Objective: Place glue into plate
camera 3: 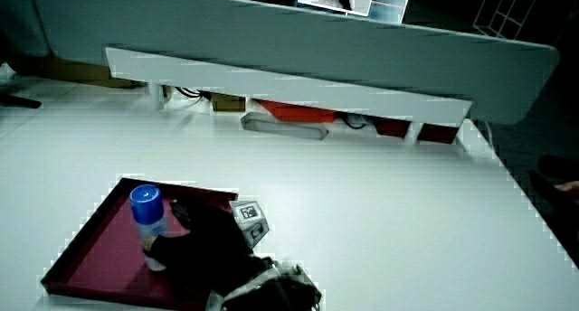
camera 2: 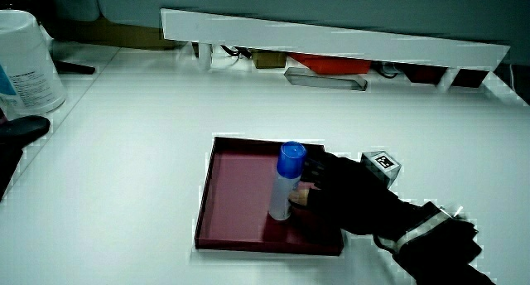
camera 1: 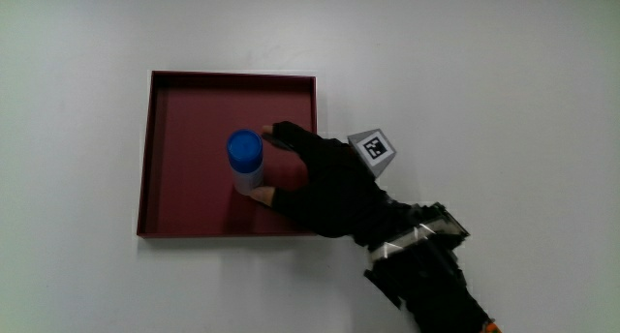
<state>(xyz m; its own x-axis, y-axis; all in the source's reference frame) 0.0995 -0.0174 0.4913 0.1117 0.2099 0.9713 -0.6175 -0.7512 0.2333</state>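
Note:
A glue stick (camera 1: 244, 151) with a blue cap and pale body stands upright in the dark red square plate (camera 1: 184, 101), nearer the plate's edge closest to the person. The hand (camera 1: 263, 164) reaches in over the plate's rim, beside the glue, with thumb and fingers curled around its body. A patterned cube (camera 1: 374, 146) sits on the hand's back. Both side views show the glue (camera 2: 286, 181) (camera 3: 148, 219) upright on the plate (camera 2: 236, 185) (camera 3: 95, 252) with the hand (camera 2: 305, 183) (camera 3: 168, 237) closed against it.
A white tub (camera 2: 29, 57) and a dark object (camera 2: 21, 129) sit near the table's edge in a side view. A low white partition (camera 2: 331, 36) (camera 3: 289, 76) runs along the table, with red and grey items under it.

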